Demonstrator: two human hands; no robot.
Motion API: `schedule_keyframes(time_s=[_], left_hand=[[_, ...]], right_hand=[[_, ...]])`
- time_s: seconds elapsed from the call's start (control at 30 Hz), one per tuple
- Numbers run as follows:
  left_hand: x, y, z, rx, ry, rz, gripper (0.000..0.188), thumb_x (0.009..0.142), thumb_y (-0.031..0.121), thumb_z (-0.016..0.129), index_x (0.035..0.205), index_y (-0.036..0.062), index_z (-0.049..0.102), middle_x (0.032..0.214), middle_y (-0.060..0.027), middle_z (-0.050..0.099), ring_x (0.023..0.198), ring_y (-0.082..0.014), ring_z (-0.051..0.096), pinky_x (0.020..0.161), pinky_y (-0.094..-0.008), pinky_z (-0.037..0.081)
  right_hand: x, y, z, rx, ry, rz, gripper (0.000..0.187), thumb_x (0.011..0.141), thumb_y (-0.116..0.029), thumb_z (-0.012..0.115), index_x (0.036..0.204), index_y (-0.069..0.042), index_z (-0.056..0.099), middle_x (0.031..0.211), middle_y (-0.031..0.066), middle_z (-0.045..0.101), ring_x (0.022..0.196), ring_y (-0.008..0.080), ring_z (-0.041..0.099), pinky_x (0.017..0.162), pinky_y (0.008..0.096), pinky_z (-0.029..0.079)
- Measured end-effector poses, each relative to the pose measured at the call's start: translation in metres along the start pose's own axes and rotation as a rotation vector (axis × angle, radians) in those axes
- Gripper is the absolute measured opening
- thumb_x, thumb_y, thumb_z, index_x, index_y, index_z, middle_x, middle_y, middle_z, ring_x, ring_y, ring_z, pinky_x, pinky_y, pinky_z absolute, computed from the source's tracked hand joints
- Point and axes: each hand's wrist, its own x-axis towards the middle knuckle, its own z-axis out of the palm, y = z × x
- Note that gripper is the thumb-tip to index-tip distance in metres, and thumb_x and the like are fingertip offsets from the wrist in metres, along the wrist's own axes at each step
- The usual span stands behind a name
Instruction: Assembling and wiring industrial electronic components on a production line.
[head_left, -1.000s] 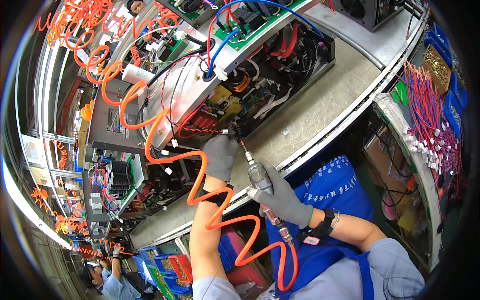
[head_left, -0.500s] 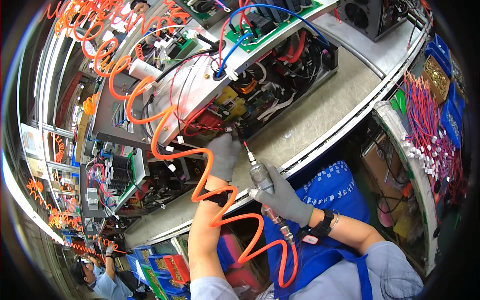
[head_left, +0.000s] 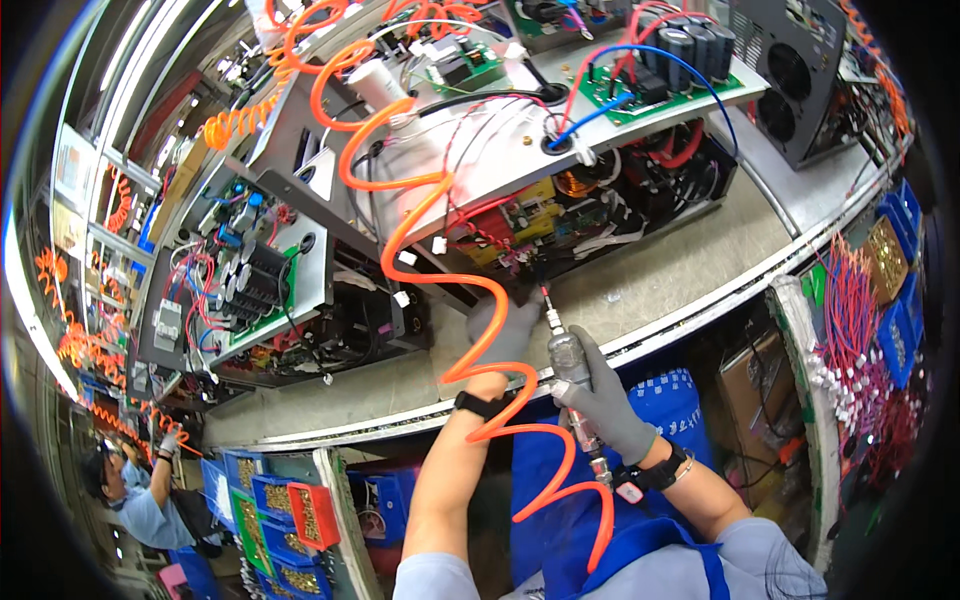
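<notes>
My gloved right hand [head_left: 608,402] is wrapped around a pneumatic screwdriver [head_left: 567,356], its bit pointing up and away toward an opened electronics unit [head_left: 500,165]. Close to the bit is my gloved left hand [head_left: 516,338], its fingers gathered at the unit's lower front edge; what they hold is too small to make out. The coiled orange air hose [head_left: 440,279] crosses in front of that hand and runs to the screwdriver's lower end. Inside the unit are boards, a copper coil and wires. On its metal top sits a green circuit board [head_left: 625,98] with blue and red cables.
To the left stands a second opened unit [head_left: 310,265]. Red and blue bins [head_left: 313,515] of small fasteners are at lower left, near a co-worker [head_left: 150,500]. Bundled wires [head_left: 850,290] hang at right beside blue bins. A black fan housing [head_left: 790,90] stands far right.
The view has shifted, so the unit, hands and screwdriver appear farther right. My left hand has drawn closer to the bit. The right hand keeps its hold on the screwdriver.
</notes>
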Motion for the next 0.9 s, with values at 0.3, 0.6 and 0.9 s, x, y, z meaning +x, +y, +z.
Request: schedule_keyframes(time_s=[0.3,0.6,0.9], left_hand=[[-0.089,-0.017,0.006,-0.519,0.068,-0.065,0.057,0.084,0.058,0.058,0.068,0.0044,0.065,0.058,-0.0162,0.06,0.055,-0.038,0.061,0.051,-0.0469,0.047],[-0.077,-0.011,0.009,-0.536,0.082,-0.077,0.056,0.084,0.058,0.058,0.069,0.0044,0.065,0.058,-0.0163,0.06,0.055,-0.0382,0.061,0.051,-0.0469,0.047],[-0.034,-0.007,0.015,-0.397,0.106,-0.04,0.055,0.084,0.057,0.058,0.07,0.0043,0.065,0.059,-0.0165,0.06,0.055,-0.0385,0.061,0.051,-0.047,0.047]], right_hand=[[0.005,0.003,-0.001,-0.229,0.037,-0.151,0.081,0.083,-0.012,0.064,0.149,-0.002,0.02,0.11,0.0088,0.055,0.091,0.0123,0.054,0.078,0.0268,0.048],[0.01,0.011,-0.006,-0.255,0.021,-0.2,0.078,0.084,-0.014,0.064,0.147,-0.003,0.019,0.106,0.0122,0.057,0.059,0.0116,0.058,0.053,0.0251,0.049],[-0.002,0.0,-0.01,-0.435,0.041,-0.042,0.086,0.08,-0.023,0.07,0.147,-0.004,0.021,0.09,0.0127,0.063,0.06,0.0154,0.06,0.058,0.029,0.051]])
